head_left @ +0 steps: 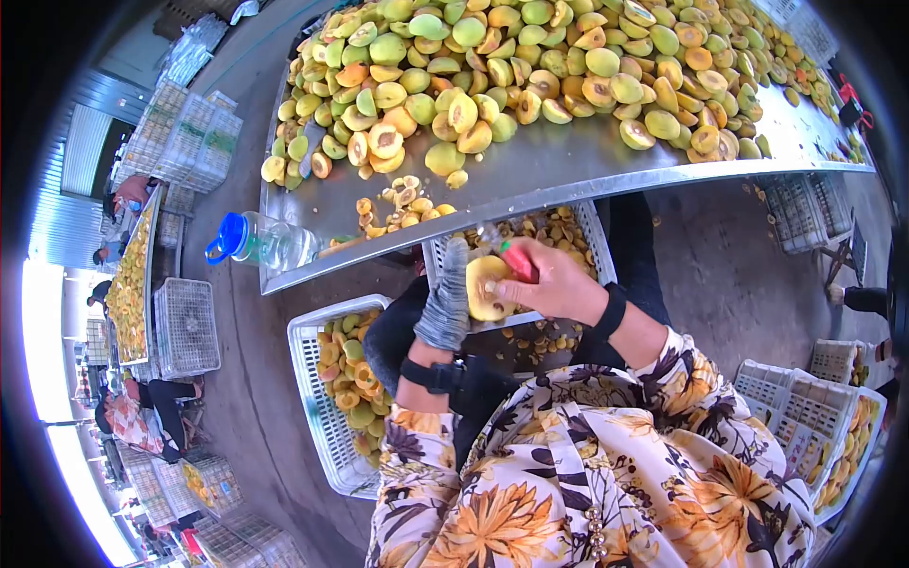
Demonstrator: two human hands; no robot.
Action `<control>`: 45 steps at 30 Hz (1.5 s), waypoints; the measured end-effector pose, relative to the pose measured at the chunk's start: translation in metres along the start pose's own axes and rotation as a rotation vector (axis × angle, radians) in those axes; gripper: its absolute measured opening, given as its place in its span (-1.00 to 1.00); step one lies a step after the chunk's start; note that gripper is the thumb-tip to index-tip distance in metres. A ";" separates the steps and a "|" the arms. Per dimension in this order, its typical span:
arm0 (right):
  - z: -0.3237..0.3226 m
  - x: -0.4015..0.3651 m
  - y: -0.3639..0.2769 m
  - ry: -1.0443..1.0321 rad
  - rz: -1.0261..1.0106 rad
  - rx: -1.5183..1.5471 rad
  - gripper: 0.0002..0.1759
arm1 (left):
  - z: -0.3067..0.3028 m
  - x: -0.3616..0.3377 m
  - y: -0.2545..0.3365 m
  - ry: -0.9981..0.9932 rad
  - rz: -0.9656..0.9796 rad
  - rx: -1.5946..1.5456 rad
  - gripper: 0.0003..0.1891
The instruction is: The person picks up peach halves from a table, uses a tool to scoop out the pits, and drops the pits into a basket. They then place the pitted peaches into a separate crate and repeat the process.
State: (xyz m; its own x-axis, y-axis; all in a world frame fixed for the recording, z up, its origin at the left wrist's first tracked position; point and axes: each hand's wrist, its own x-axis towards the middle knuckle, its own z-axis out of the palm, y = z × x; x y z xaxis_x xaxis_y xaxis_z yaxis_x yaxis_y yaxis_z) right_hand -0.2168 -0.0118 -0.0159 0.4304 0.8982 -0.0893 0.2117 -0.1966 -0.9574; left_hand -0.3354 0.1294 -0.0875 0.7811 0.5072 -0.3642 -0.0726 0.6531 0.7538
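My left hand (447, 305), in a grey knit glove, holds a yellow peach half (485, 287) with its cut face up. My right hand (554, 282) is bare and grips a small tool with a red handle (518, 261), its tip against the fruit. Both hands are just below the front edge of a steel table (530, 175). A large heap of green and yellow peaches (530, 71) covers that table. A small pile of pits (402, 204) lies near the table's front edge.
A clear water bottle with a blue cap (260, 241) lies on the table's left corner. A white crate of peach halves (341, 388) stands by my left knee, and another crate (559, 232) sits under the table. More crates (824, 417) stand at right. Other people work at a far table on the left (133, 275).
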 end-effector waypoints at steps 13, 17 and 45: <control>0.046 -0.008 -0.007 0.113 0.222 0.504 -0.62 | 0.049 -0.027 0.003 0.165 0.410 -0.060 -0.37; 0.046 -0.019 0.006 0.118 -0.094 -0.119 -0.58 | 0.040 -0.032 0.017 0.214 0.383 -0.169 -0.51; 0.053 -0.027 0.018 0.026 -0.107 -0.017 -0.82 | 0.027 -0.014 0.017 0.103 0.189 0.071 -0.51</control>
State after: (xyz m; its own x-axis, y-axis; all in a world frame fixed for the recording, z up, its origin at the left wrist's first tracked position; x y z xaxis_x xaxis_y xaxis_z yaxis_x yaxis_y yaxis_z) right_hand -0.2711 -0.0190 -0.0455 0.4270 0.9040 0.0206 0.2728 -0.1071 -0.9561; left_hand -0.3304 0.1180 -0.0547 0.6898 0.6740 -0.2645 -0.1648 0.5018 0.8491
